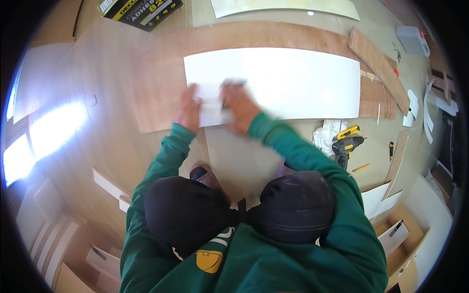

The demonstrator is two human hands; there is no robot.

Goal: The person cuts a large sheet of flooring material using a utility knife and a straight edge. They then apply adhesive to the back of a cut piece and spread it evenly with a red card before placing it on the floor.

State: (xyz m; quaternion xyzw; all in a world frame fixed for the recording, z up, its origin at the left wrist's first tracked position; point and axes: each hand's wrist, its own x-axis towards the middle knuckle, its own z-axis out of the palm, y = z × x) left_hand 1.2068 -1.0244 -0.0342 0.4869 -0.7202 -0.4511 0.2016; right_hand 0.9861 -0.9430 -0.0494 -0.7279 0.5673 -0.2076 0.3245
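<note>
Knees: two dark-trousered knees [297, 207] frame the near floor, with the green sleeves reaching out past them.
Left hand: the left hand [187, 110] is at the near-left end of the panel, fingers pointing away; blur leaves it unclear whether it grips or merely presses.
Right hand: the right hand [240, 106] is bent over the panel, fingers partly curled beside a small, blurred dark object [234, 82]; I cannot tell whether it has hold of that.
Between hands: a pale, blurred piece [211, 104], its kind and any contact unclear.
White panel: the smooth white rectangular panel [298, 83] lies flat, mostly over the reddish-brown plywood sheet [161, 90], near edges close together.
Slip risk: if the left hand only presses lightly, a hard push by the right could skew the panel.
Scratch risk: grit or a hard edge under the moving fingers could mark its glossy face.
Tools: the black-and-yellow cordless drill [347, 145] and white crumpled cloth [324, 137] sit just beyond the near-right corner; a rightward slide could knock them.
Plank: the long brown wooden plank [378, 68] slants across the plywood's right end; a bump could shift it.
Far edge: a black-and-yellow box [141, 13], well apart.
</note>
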